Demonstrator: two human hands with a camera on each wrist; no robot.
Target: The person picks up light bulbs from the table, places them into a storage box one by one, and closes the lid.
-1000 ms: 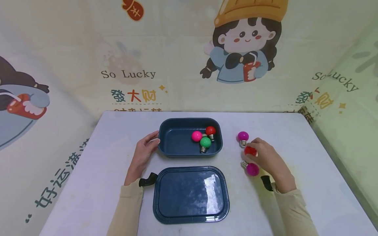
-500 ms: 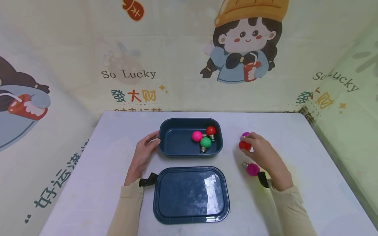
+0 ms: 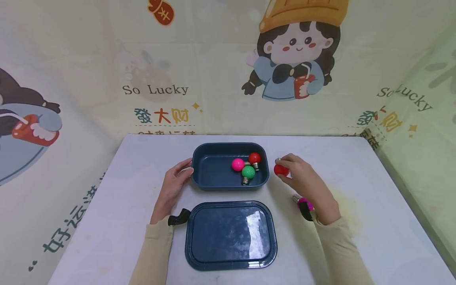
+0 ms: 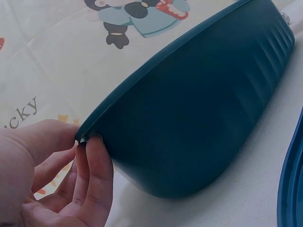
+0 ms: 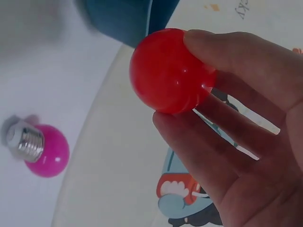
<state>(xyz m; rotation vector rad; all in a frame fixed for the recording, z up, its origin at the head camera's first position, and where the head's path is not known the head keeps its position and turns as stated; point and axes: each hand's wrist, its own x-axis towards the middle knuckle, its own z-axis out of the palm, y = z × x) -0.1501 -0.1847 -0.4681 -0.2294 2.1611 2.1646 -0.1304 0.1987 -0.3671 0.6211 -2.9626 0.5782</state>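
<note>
A red light bulb (image 3: 281,170) is held between the thumb and fingertips of my right hand (image 3: 306,178), lifted just right of the dark blue box (image 3: 210,174). The right wrist view shows the red bulb (image 5: 165,71) pinched at its round glass, its base hidden. My left hand (image 3: 174,180) holds the box's left end, thumb and fingers pinching the rim (image 4: 118,101) in the left wrist view. Inside the box, on its right side, lie a pink bulb (image 3: 238,164), a green bulb (image 3: 248,172) and another red bulb (image 3: 254,158).
A magenta bulb (image 3: 305,203) lies on the white table (image 3: 377,206) beneath my right wrist, partly covered by a black strap (image 3: 305,211). In front of the box lies a flat dark blue lid (image 3: 228,237). A printed cloth (image 3: 221,79) hangs behind the table.
My right hand has lifted the red bulb and carried it leftward toward the box. The upper magenta bulb is now hidden behind that hand. My left hand and the box stay put.
</note>
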